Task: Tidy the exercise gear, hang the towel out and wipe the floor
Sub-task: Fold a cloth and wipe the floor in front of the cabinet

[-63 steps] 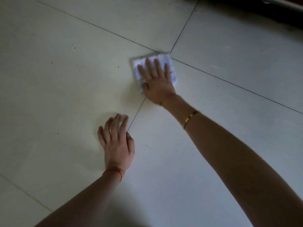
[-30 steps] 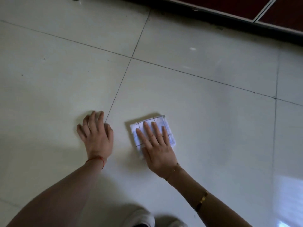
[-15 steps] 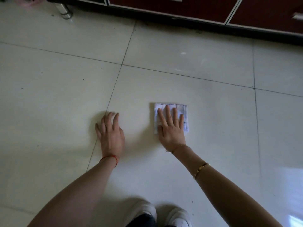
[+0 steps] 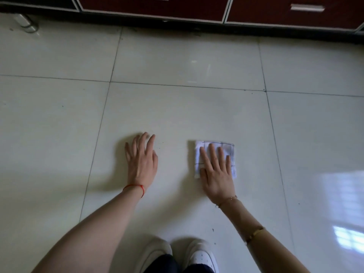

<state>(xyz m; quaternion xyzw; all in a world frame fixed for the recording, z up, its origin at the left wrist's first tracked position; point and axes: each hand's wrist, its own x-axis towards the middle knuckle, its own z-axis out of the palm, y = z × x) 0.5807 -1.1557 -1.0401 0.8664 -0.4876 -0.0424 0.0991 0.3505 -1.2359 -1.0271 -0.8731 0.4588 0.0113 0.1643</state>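
— What has changed under you in the last couple of seconds?

— I have dragged the cloth (image 4: 226, 152) back toward myself and then out to the side. Two seconds ago my right hand (image 4: 216, 174) was stretched far out with it at a joint between tiles; now it lies near my shoes (image 4: 201, 255), at about one o'clock from them, in the middle of a tile.

— And your hands?

— The right hand lies flat on the cloth, fingers straight and spread, pressing it onto the floor (image 4: 177, 115). The left hand (image 4: 141, 162) is flat on the bare tile at about eleven o'clock from my shoes, fingers straight, propping me. It has stayed well apart from the cloth.

— What does that mean for the job?

— I judge I am in the wiping part, working one tile stroke by stroke. The tiles up at twelve o'clock, by the dark red cabinet (image 4: 157, 6), probably come next. I see no towel or exercise gear here, so I cannot say how those parts stand.
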